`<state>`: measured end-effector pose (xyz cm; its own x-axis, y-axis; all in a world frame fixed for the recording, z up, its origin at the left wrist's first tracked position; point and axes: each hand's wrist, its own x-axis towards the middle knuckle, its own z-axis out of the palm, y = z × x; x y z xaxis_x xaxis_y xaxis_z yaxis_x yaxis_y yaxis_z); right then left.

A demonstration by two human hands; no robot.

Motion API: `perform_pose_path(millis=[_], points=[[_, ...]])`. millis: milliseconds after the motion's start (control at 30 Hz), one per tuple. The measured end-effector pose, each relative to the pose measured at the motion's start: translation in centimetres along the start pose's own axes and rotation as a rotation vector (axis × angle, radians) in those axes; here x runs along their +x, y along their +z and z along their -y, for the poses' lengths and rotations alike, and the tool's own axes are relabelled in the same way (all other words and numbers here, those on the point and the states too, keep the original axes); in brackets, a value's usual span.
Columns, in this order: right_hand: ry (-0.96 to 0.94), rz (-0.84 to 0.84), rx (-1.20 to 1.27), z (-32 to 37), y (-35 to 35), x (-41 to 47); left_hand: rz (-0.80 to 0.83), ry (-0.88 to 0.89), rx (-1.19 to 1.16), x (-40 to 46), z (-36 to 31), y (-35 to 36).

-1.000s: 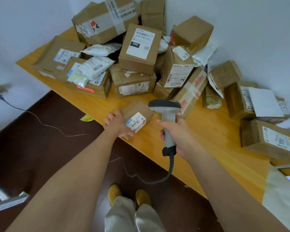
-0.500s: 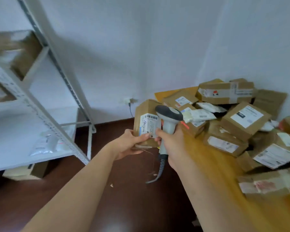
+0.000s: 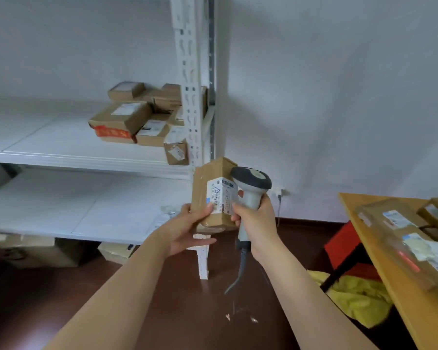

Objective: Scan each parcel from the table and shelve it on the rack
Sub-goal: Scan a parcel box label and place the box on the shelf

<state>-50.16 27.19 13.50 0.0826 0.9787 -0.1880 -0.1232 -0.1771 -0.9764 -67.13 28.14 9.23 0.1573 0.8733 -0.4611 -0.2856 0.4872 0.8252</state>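
My left hand [image 3: 187,228] grips a small brown cardboard parcel [image 3: 208,188] from below, upright, its white barcode label turned toward me. My right hand [image 3: 256,221] holds a grey handheld scanner [image 3: 250,188] by the handle, with its dark head right beside the label's upper edge. The white metal rack [image 3: 190,109] stands straight ahead. Its upper shelf carries several brown parcels [image 3: 127,120] near the upright post. At the right edge the wooden table [image 3: 390,281] shows with more labelled parcels [image 3: 400,226] on it.
The scanner's coiled cable [image 3: 238,276] hangs toward the dark floor. A red box [image 3: 344,246] and a yellow bag [image 3: 359,299] lie under the table. More cardboard boxes [image 3: 116,251] sit beneath the rack's lowest shelf. A wall socket [image 3: 278,192] is behind the scanner.
My view has swung left from the table to the rack. The parcel went from lying on the table to being held up in my left hand beside the scanner.
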Motion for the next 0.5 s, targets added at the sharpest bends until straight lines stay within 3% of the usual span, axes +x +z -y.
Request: perform_pose_path(millis=[233,500], points=[[0.046,0.029,-0.097,-1.0,12.8,2.1,-0.391,0.088,-0.173,0.8,-6.1,-13.8],[-0.015,0.070,-0.178,-0.8,20.2,9.2,-0.443,0.086,-0.234,7.9,-12.1,-17.8]])
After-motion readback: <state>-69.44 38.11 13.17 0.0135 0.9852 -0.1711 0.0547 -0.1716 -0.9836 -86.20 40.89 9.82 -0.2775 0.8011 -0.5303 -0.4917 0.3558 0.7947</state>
